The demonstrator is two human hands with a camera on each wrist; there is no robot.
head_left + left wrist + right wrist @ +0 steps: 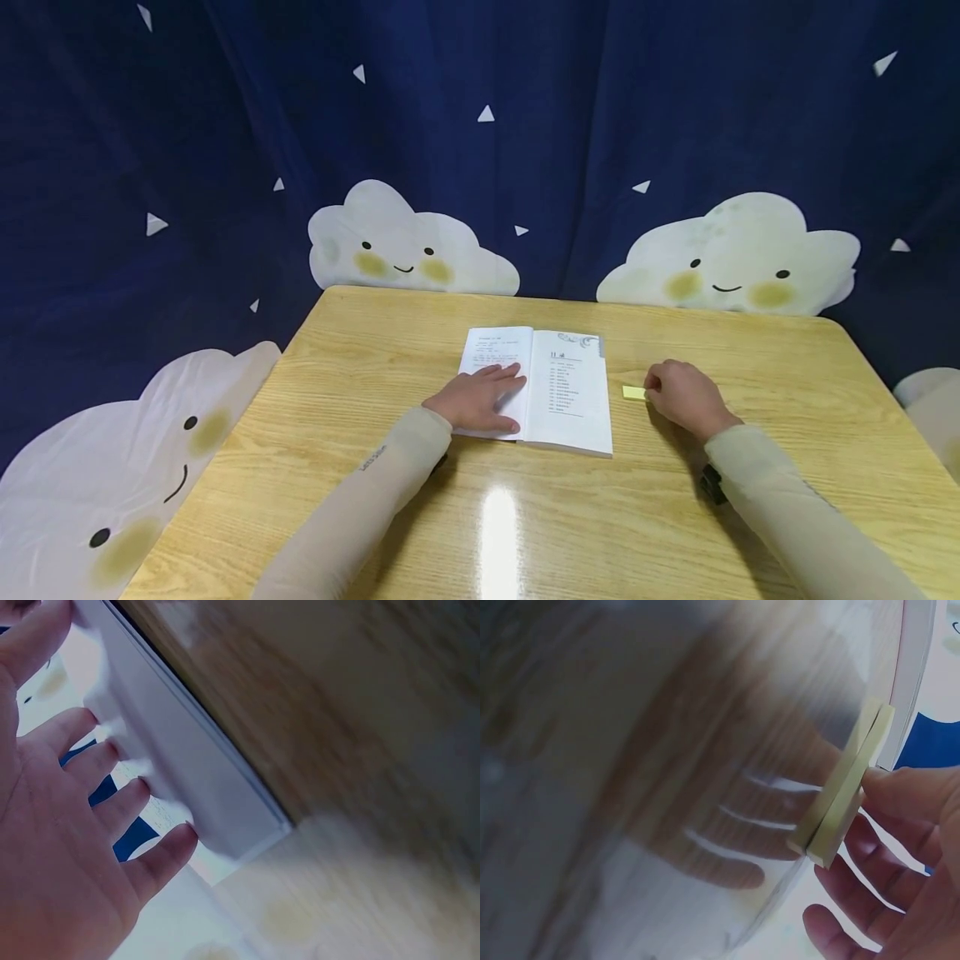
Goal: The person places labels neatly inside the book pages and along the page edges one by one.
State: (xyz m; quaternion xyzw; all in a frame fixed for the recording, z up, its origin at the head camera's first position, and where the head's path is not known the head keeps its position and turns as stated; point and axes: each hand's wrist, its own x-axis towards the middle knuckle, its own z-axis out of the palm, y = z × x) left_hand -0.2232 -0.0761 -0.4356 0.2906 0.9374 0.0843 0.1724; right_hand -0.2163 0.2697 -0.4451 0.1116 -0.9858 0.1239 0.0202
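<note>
Open book (570, 417): in the middle of the head view, lying face up, a spread of printed pages showing, with a grey ornament (577, 340) at the top of the right-hand page and a short list in print below it
Left hand (480, 398): laid over the left-hand page, palm down, fingers apart and fairly straight, the thumb pointing toward the fold; the left wrist view shows the fingertips against the paper
Yellow pad (633, 392): right of centre in the head view, a small strip on the table, just beside the book and apart from it
Right hand (684, 398): at the pad's right end, fingers curled, thumb and forefinger pinching its edge, the other fingers bent and a little apart in the right wrist view
Sleeves (375, 492): pale, entering from the bottom of the frame, dark lettering on the left one; a black band (712, 485) shows under the right wrist
Table (375, 350): light wood grain, shiny, a white glare at the bottom centre
Curtain (420, 50): dark blue across the top, with white triangles and smiling clouds (727, 258)
</note>
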